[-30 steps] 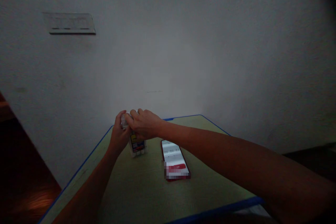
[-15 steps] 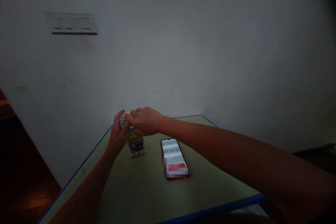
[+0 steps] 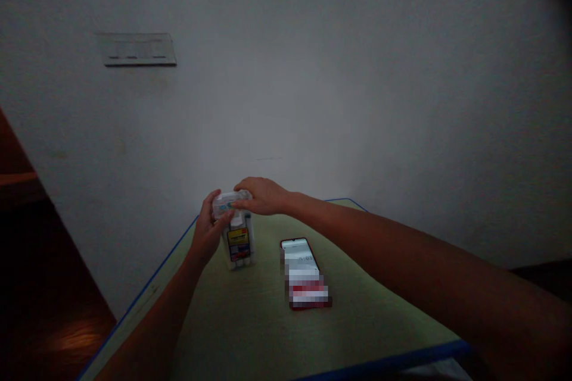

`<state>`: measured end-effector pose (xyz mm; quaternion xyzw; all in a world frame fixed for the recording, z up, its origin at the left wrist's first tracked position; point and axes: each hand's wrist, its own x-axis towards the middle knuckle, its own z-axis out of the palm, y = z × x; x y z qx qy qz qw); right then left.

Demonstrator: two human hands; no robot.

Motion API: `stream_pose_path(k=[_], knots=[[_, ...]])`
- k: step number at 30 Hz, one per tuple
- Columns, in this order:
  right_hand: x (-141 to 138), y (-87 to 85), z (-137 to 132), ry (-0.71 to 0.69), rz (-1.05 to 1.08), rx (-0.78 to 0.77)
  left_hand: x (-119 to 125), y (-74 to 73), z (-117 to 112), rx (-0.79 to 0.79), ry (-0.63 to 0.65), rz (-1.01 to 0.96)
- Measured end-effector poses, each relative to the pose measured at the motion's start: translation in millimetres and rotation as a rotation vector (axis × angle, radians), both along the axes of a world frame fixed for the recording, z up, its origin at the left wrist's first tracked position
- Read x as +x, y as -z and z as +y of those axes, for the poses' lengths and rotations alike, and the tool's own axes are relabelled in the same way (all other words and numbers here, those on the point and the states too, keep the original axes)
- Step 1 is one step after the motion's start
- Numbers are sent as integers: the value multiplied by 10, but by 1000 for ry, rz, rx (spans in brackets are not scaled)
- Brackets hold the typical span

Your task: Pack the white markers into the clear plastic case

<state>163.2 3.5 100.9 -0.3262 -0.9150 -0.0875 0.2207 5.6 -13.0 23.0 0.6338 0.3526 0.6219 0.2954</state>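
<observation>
Near the far corner of a green-topped table (image 3: pixel 388 359) with a blue edge, a clear plastic container (image 3: pixel 238 244) stands upright, its base on the tabletop, packed with white sticks and carrying a yellow, blue and red label; what the sticks are cannot be told in this dim light. Its clear lid (image 3: pixel 230 203) sits at the top, and the two hands are together and clamped on it. The left hand (image 3: pixel 206 233) comes up from about 7 o'clock and curls around the lid from the near side, while the right hand (image 3: pixel 263 196) reaches in from about 3 o'clock with its fingers laid across the top. The step in hand looks like work on that lid, though whether it is seated or loosened cannot be told from here. As the grip stands, the next move calls for the left hand to keep the container steady while the right hand works the lid. At about 4 o'clock from the container, a red-cased smartphone (image 3: pixel 304 274) lies face up, a timer showing on its partly blurred screen. Beyond the table rises a white wall (image 3: pixel 357 83) with a pale wall plate (image 3: pixel 136 49) at about 10 o'clock, and a wooden floor (image 3: pixel 78 339) shows at about 8 o'clock.
</observation>
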Motion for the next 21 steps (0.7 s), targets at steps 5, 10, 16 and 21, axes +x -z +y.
stream_pose_path(k=[5,10,16,21], knots=[[-24,51,106,3,25,-179,-47,25,1,-51,101,-34],[-58,53,177,2,81,-218,-91,25,9,-66,113,-9],[-64,-13,235,-69,210,-416,-75,-11,-17,-65,154,-24],[-110,-28,340,6,472,-615,-98,17,10,-62,183,-61]])
